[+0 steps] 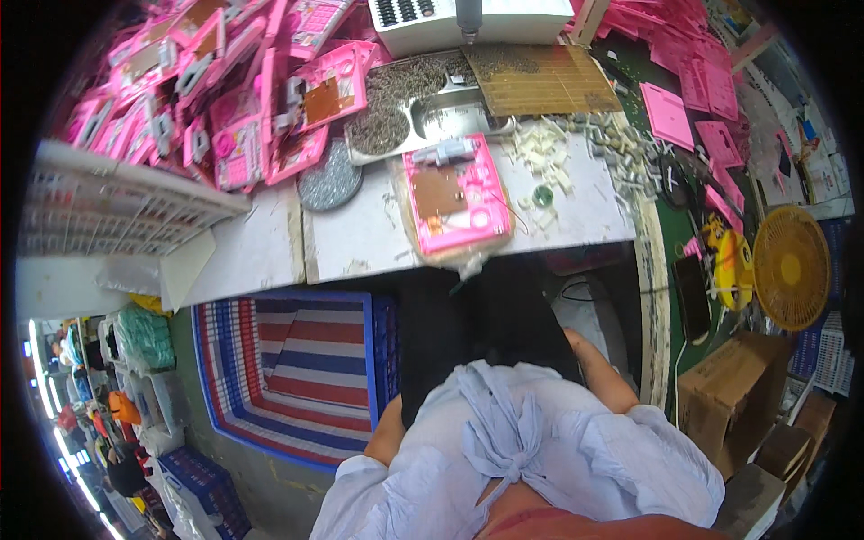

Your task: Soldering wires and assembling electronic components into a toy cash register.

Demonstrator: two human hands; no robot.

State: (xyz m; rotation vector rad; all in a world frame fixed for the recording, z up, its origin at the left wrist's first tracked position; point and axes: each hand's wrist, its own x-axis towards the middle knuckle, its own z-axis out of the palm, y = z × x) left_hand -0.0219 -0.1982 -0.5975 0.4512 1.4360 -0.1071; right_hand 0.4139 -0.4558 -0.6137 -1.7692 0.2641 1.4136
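Observation:
Neither of my hands shows. My left forearm (385,434) runs down beside my dark-clad lap, and my right forearm (605,373) goes down along the other side; where both end is hidden. On the white table (355,236) ahead lies an open pink plastic casing (489,184) on a wrapped pad. It holds a brown board (438,192), a grey part across its top and a thin loose wire. Behind it stands a metal tray (439,135) full of small screws. A dark round disc (329,176) lies to its left, and loose cream plastic pieces (546,155) lie to its right.
Pink casings (238,117) are heaped at the back left, above a white rack (126,202). A driver tip (468,22) hangs over a ribbed tan board (544,81). A striped, lined crate (310,360) stands on the floor at left; a yellow fan (790,267) and cardboard box (738,387) are at right.

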